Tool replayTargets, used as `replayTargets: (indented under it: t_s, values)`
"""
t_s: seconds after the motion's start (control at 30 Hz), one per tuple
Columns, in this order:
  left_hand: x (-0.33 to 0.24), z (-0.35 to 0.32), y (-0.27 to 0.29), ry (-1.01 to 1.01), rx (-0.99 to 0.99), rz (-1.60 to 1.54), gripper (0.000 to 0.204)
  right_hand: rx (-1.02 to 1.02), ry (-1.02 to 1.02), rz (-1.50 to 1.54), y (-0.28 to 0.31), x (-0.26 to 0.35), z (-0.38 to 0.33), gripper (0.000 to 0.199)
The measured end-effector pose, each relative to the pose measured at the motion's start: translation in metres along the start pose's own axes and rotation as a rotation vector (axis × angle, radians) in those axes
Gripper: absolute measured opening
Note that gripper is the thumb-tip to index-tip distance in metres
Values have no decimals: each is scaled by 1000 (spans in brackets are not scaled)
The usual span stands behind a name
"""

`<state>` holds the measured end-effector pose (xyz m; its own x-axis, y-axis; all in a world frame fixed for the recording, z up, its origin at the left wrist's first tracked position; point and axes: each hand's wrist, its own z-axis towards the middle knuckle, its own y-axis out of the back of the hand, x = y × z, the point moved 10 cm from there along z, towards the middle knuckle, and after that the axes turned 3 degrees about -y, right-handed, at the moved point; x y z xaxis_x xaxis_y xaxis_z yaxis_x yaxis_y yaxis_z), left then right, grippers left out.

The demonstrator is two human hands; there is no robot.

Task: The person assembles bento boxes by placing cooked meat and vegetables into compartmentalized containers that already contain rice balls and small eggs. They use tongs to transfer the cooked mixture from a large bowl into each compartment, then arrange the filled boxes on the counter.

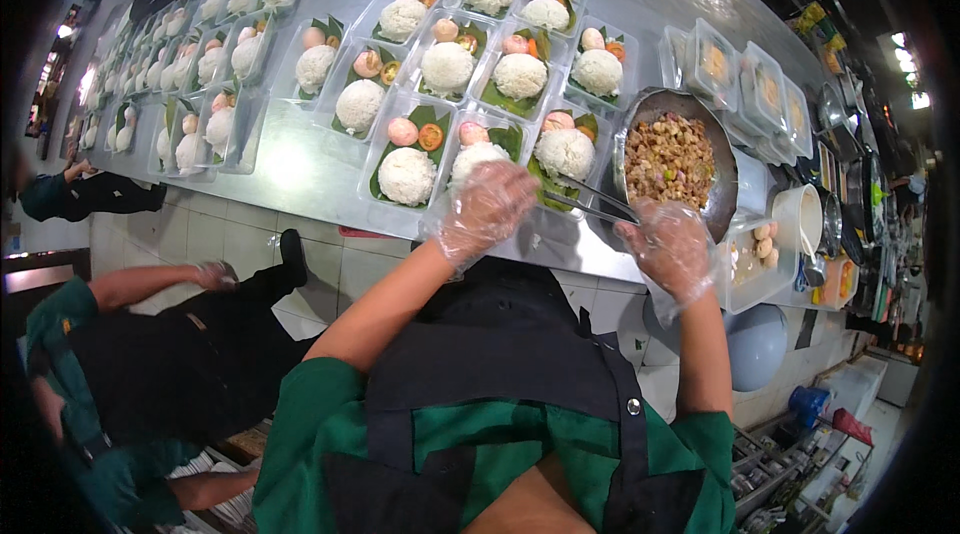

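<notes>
My right hand (676,246), in a clear plastic glove, is closed around metal tongs (592,202). Their tips reach left to the near side of a clear container with a dome of rice (564,152) on green leaf. Also gloved, my left hand (488,210) lies over the near end of the neighbouring container, its fingers stretched toward the tongs and partly covering the rice (474,160); whether it grips the container is hidden. Just beyond my right hand, a metal pan (727,156) holds browned chopped meat (668,158). Another rice container (407,177) stands left of my left hand, with egg and tomato slices.
Several more rice containers fill the steel table (300,149). At right are stacked clear containers (762,84), a white tub (800,216) and a bin with eggs (762,259). A co-worker (150,364) in a dark apron is close on my left; another person (85,192) stands farther off.
</notes>
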<state>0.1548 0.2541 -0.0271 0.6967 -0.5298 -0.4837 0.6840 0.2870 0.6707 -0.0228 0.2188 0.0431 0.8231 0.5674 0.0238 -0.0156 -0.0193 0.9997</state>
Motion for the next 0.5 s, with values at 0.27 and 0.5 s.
replayTargets:
  t_s: [0.27, 0.5]
  values:
    - [94, 65, -8, 83, 283, 448, 21, -175, 125, 10, -8, 9, 99, 22]
    - [98, 55, -25, 110, 434, 368, 20, 121, 1, -41, -38, -6, 142, 35]
